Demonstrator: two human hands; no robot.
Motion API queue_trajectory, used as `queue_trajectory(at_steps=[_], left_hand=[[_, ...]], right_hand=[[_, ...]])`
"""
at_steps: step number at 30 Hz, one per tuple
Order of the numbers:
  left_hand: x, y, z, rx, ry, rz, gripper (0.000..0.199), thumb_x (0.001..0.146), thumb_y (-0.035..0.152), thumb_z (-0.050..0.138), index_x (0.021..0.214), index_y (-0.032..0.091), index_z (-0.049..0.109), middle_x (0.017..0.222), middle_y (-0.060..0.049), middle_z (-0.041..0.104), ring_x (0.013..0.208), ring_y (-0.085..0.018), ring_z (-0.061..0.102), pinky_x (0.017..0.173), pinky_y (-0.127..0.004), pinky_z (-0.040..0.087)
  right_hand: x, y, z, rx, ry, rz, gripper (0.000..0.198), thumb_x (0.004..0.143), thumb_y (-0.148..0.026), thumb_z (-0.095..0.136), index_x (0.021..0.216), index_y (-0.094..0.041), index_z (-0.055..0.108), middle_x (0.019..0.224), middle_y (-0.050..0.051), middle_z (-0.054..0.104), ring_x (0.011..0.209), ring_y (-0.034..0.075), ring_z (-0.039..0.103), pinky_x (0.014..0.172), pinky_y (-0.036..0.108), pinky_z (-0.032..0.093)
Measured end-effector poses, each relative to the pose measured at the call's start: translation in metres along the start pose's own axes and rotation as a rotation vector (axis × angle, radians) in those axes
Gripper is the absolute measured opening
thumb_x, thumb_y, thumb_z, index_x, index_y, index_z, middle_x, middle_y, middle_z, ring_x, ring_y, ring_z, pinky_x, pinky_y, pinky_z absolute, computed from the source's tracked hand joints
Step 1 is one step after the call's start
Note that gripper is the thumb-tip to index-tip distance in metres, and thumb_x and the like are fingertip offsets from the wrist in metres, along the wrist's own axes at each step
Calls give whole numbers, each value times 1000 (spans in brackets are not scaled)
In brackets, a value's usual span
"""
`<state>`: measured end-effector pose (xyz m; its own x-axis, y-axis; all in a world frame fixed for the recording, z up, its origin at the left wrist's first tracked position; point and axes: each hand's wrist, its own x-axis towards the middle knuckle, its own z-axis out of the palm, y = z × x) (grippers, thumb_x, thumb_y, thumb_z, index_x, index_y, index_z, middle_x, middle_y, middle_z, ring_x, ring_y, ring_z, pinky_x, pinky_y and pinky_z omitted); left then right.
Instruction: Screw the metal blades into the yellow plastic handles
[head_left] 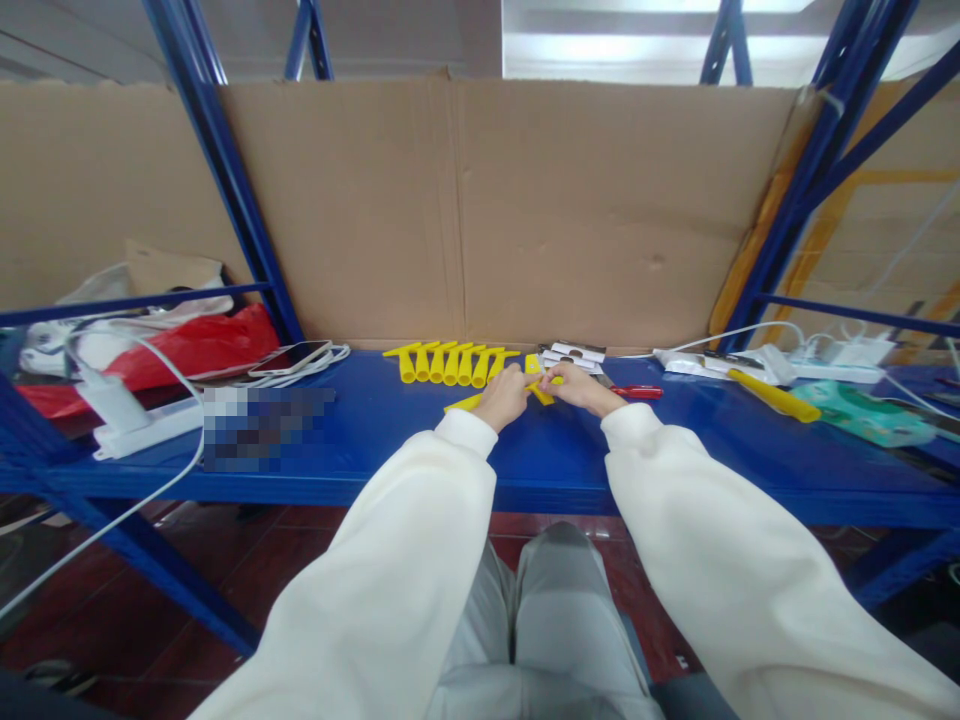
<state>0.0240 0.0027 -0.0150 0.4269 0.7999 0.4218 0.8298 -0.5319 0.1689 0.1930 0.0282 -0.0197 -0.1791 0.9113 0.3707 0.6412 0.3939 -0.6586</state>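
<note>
Close together over the blue shelf top [420,440], both hands have their fingers closed around a small yellow plastic piece [541,394]. My left hand [504,398] grips it from the left, and my right hand [576,388] pinches its other side. The fingers hide much of the piece. Under my left hand pokes out another yellow part [463,403]. Behind that hand stands a row of several yellow T-shaped plastic parts [451,365] with round open ends facing me. A red-handled tool [637,392] lies just right of my right hand.
White packets [574,355] lie behind my hands. To the right are a yellow tube [776,396], a green packet [862,412] and a power strip [840,370]. To the left are a phone [291,360], a red bag [202,345] and a cable [196,440]. Cardboard [585,210] backs the shelf.
</note>
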Motion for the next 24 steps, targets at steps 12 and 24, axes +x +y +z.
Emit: queue_trajectory(at_steps=[12, 24], left_hand=[[4, -4, 0, 7, 33, -27, 44, 92, 13, 54, 134, 21, 66, 112, -14, 67, 107, -26, 64, 96, -36, 50], [-3, -9, -9, 32, -121, 102, 60, 88, 16, 60, 146, 31, 51, 115, -9, 66, 109, -24, 64, 97, -34, 49]], right_hand=[[-11, -14, -2, 536, -75, 263, 25, 77, -15, 74, 85, -21, 51, 70, -1, 66, 61, 14, 65, 60, 27, 56], [-7, -11, -9, 616, 43, 315, 25, 76, -8, 73, 91, -19, 56, 55, -3, 63, 44, 11, 59, 44, 20, 49]])
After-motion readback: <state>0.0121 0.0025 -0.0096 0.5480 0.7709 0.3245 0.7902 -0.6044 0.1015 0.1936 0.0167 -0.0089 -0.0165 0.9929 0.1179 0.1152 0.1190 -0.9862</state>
